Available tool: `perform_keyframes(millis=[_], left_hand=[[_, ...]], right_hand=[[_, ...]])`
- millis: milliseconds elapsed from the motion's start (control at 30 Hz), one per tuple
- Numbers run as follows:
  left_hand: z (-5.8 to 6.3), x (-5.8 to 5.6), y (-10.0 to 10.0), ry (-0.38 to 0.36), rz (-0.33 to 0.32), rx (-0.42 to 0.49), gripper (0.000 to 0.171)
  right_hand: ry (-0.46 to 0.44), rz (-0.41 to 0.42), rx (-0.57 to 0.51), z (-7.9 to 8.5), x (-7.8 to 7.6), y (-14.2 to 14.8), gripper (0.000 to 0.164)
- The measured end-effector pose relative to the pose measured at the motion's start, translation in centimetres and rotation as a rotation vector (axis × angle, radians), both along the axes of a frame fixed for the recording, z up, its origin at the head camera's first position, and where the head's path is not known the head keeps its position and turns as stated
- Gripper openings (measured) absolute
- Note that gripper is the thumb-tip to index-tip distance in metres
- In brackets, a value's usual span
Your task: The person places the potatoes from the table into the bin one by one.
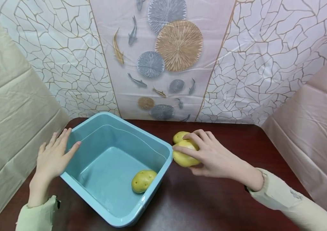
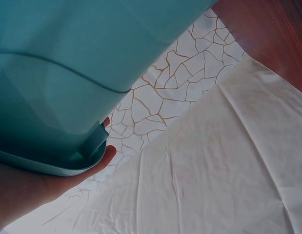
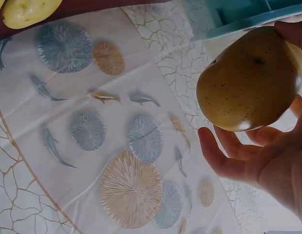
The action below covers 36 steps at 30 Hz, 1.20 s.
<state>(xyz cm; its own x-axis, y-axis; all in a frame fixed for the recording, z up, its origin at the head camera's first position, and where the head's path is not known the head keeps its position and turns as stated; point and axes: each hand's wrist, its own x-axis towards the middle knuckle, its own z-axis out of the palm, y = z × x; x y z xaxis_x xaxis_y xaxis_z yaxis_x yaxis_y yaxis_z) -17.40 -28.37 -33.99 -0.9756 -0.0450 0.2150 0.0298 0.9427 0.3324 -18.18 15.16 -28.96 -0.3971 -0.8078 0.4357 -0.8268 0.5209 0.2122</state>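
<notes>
One beige cloth (image 1: 10,89) is hanging down the left side of the head view. At lower left, the left hand (image 1: 52,157) is emerging from a pale green sleeve (image 1: 35,216) and resting at the rim of a light blue tub (image 1: 108,170), its fingers straight and spread. The tub is standing askew, left of centre, and one yellow potato (image 1: 144,181) is lying inside, near its right-hand wall. At upper centre, a backdrop (image 1: 178,48) is showing fish and round discs. Just right of the tub's right corner, a second potato (image 1: 179,137) is lying on the dark red-brown table (image 1: 209,205), partly hidden behind a third potato (image 1: 184,159). The right hand (image 1: 212,158) is gripping this third one, thumb and fingers curving round it; the right wrist view is showing it at upper right. A pinkish cloth (image 1: 319,112) is hanging along the right edge.
</notes>
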Motion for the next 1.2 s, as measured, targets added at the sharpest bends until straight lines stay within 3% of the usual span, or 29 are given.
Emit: perform_keyframes(millis=[1200], left_hand=[[0.1, 0.1, 0.1, 0.007, 0.005, 0.001, 0.071]], right_hand=[[-0.014, 0.062, 0.04, 0.7, -0.5, -3.6, 0.068]])
